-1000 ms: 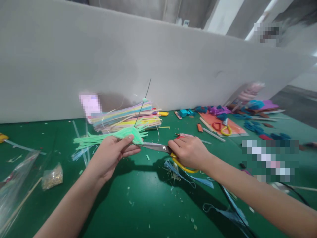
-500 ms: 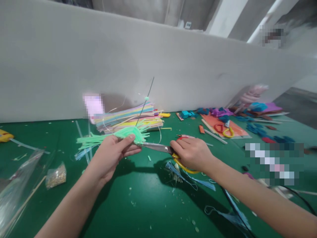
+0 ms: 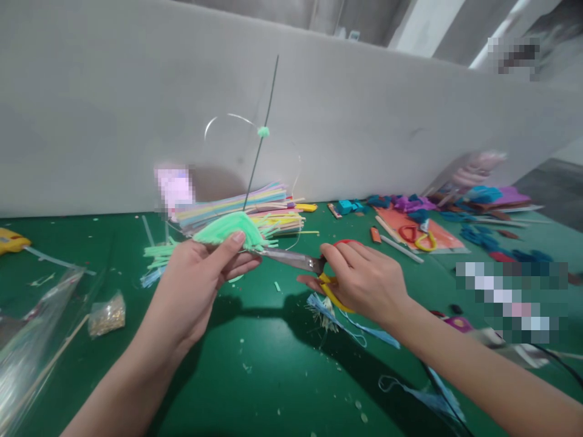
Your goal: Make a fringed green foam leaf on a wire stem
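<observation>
Between the thumb and fingers of my left hand (image 3: 207,273) is a mint-green fuzzy pipe-cleaner piece (image 3: 228,229), folded into a fan-like shape with short ends along its right side. A thin dark stem (image 3: 254,167) rises from behind it, bearing a small green tuft (image 3: 263,132). My right hand (image 3: 364,276) is closed round the red and yellow handles of scissors (image 3: 291,260). Their blades reach left to the lower right edge of the green piece and look nearly closed. The tips are partly hidden there.
Behind my hands lie bundled pastel pipe cleaners (image 3: 237,203). Blue tassels (image 3: 328,312) are below my right hand. Another pair of scissors (image 3: 426,241) rests on an orange sheet (image 3: 396,221). Leftward are a small bag of beads (image 3: 107,314) and a yellow glue gun (image 3: 13,241). A grey partition (image 3: 113,121) stands behind.
The green piece has risen slightly and turned, showing more of its fuzzy face. Its stem and tuft stand higher. The scissors have shifted a little, and my right hand's grip on the handles has changed.
</observation>
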`<state>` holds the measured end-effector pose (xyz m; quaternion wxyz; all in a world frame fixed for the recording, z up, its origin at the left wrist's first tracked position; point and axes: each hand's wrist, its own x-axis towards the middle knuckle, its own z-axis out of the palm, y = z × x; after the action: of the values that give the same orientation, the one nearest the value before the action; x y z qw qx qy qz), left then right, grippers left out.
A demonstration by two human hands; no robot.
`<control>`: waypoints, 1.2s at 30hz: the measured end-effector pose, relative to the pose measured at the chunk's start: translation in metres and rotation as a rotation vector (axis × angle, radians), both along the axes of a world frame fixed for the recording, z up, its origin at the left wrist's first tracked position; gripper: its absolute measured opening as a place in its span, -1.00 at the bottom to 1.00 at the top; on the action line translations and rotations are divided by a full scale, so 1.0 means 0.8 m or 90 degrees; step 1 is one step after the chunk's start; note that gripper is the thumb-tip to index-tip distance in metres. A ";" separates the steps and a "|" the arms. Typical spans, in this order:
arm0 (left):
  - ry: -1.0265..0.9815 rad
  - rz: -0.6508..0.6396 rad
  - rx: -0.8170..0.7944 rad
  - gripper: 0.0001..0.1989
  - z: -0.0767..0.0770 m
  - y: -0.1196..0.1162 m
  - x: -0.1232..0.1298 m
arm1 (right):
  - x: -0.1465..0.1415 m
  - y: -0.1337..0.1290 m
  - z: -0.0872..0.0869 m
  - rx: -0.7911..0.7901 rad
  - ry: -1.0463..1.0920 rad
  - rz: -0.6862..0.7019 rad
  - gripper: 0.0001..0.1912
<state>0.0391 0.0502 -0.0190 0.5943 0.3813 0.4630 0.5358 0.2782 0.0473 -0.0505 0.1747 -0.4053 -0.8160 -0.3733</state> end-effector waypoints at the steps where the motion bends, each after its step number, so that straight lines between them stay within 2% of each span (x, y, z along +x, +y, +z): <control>1: -0.009 -0.007 -0.002 -0.83 0.001 0.001 -0.001 | -0.001 0.000 0.001 -0.011 -0.001 0.001 -0.59; 5: -0.031 -0.023 -0.025 -0.84 -0.001 0.004 -0.006 | -0.001 0.004 0.003 -0.041 -0.007 0.002 -0.47; 12: -0.053 -0.040 -0.024 -0.84 -0.007 0.007 -0.004 | -0.002 0.010 0.009 -0.034 -0.033 0.005 -0.47; 15: -0.052 -0.036 -0.022 -0.83 -0.007 0.007 -0.004 | -0.007 0.009 0.013 -0.023 -0.053 0.003 -0.50; 18: -0.045 -0.040 -0.025 -0.83 -0.004 0.006 -0.005 | -0.009 0.012 0.016 0.015 -0.073 0.008 -0.62; 21: -0.038 -0.048 -0.027 -0.84 -0.004 0.007 -0.004 | -0.007 0.018 0.017 0.044 -0.096 0.042 -0.71; 26: -0.047 -0.048 -0.055 -0.85 -0.012 0.013 -0.003 | -0.003 0.027 0.017 0.038 -0.108 0.094 -0.69; 33: -0.053 -0.050 -0.077 -0.85 -0.015 0.017 -0.005 | 0.001 0.032 0.010 0.016 -0.090 0.119 -0.68; 36: -0.054 -0.045 -0.073 -0.85 -0.013 0.017 -0.007 | 0.005 0.028 0.012 0.023 -0.087 0.104 -0.67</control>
<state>0.0336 0.0640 -0.0297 0.6527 0.3397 0.4537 0.5026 0.2825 0.0700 -0.0407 0.1559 -0.3075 -0.8496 -0.3992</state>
